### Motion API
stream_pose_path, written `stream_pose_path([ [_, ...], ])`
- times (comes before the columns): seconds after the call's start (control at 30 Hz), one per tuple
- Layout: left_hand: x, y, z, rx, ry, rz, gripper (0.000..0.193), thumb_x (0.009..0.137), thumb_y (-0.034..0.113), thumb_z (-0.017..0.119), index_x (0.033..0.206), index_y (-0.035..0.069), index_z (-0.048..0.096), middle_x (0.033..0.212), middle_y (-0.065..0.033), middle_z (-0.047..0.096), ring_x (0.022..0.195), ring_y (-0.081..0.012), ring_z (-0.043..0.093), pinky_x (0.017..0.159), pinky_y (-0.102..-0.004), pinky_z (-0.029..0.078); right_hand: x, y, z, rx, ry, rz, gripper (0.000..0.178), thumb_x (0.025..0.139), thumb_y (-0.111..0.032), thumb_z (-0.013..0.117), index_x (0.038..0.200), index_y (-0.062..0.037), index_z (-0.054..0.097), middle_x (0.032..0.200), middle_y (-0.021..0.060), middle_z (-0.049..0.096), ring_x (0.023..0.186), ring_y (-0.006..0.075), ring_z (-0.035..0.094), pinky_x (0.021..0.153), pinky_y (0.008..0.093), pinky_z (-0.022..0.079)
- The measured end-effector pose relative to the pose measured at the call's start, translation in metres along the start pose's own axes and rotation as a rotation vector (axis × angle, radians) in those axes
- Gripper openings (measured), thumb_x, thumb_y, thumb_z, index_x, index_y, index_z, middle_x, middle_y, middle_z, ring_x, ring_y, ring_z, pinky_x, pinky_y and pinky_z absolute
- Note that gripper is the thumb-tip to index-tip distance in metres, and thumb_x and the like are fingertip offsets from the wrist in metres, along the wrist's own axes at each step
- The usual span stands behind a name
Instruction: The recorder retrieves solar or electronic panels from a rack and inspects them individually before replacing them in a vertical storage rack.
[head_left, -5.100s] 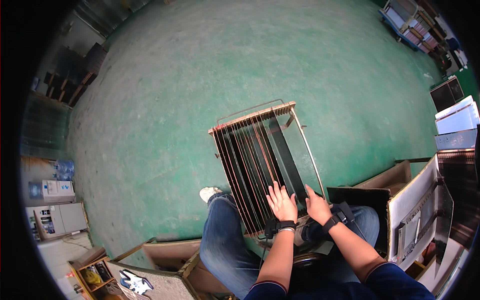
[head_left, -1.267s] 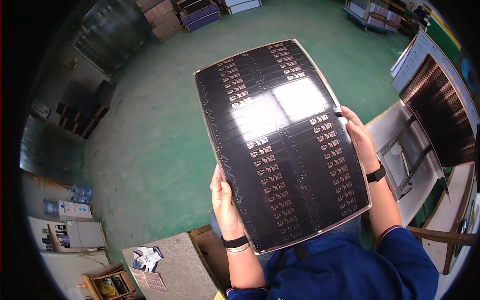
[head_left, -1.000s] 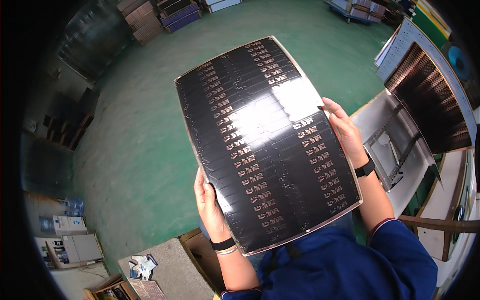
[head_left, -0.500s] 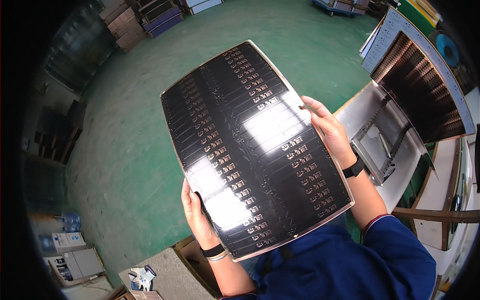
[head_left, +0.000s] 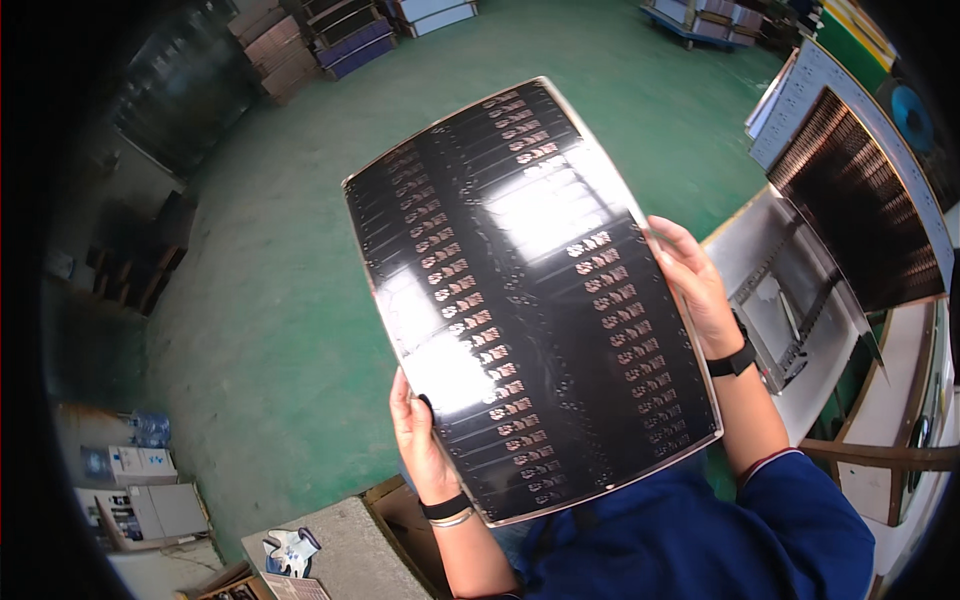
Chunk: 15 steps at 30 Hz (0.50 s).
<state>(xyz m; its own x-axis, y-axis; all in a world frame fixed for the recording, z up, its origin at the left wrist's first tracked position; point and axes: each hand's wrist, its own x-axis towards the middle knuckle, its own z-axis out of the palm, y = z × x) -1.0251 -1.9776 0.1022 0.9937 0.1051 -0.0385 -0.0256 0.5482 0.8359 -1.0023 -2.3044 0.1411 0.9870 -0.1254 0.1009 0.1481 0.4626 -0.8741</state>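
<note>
A large glossy black circuit board panel point(head_left: 540, 350) with rows of copper-coloured patterns is held up in front of me, tilted, with bright light reflected on its face. My left hand point(head_left: 421, 440) grips its left edge near the lower corner, the thumb along the rim and the other fingers partly hidden behind. At the right edge, my right hand point(head_left: 695, 285) is closed on the panel about halfway up; some of its fingertips are out of sight. Each wrist carries a black band.
To the right, a white worktable point(head_left: 775, 260) bears a metal frame point(head_left: 775, 335), with a dark patterned panel point(head_left: 850, 200) standing beside it. A grey ledge point(head_left: 345, 540) at lower left holds a white glove point(head_left: 290, 550). Stacked boxes point(head_left: 350, 45) stand far off on the green floor point(head_left: 280, 270).
The panel, with both hands on it, has shifted slightly right relative to my body's view and tipped a little, so the reflections have moved up its face. Both grips stay the same.
</note>
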Motion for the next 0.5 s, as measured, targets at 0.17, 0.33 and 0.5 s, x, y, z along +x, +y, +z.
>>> stream_pose_path([
  [0.17, -0.004, -0.001, -0.006, 0.032, -0.041, 0.054, 0.048, 0.09, 0.016, 0.059, 0.133, 0.006, 0.042, 0.132, -0.0084, 0.049, 0.12, -0.0197, 0.047, 0.103, -0.0355, 0.037, -0.003, -0.009, -0.003, -0.082, 0.04, -0.004, 0.04, 0.09, -0.008, 0.054, 0.128, -0.0015, 0.045, 0.125, 0.0108, 0.053, 0.114, 0.0156, 0.051, 0.097, 0.0286, 0.041],
  [0.33, -0.01, -0.002, -0.008, -0.113, -0.071, 0.0, 0.047, 0.085, 0.008, 0.064, 0.127, 0.006, 0.046, 0.128, -0.0083, 0.052, 0.119, -0.0207, 0.048, 0.104, -0.0358, 0.035, -0.006, -0.009, -0.014, -0.083, 0.059, -0.039, 0.037, 0.088, -0.006, 0.056, 0.124, -0.0007, 0.047, 0.122, 0.0102, 0.055, 0.111, 0.0157, 0.053, 0.096, 0.0287, 0.042],
  [0.5, -0.011, -0.003, -0.01, -0.156, -0.085, -0.038, 0.048, 0.082, 0.007, 0.066, 0.126, 0.007, 0.047, 0.128, -0.0097, 0.052, 0.119, -0.0215, 0.048, 0.104, -0.0365, 0.036, -0.013, -0.006, -0.025, -0.075, 0.065, -0.071, 0.035, 0.087, -0.003, 0.056, 0.121, -0.0008, 0.049, 0.121, 0.0102, 0.055, 0.111, 0.0165, 0.052, 0.096, 0.0291, 0.042],
])
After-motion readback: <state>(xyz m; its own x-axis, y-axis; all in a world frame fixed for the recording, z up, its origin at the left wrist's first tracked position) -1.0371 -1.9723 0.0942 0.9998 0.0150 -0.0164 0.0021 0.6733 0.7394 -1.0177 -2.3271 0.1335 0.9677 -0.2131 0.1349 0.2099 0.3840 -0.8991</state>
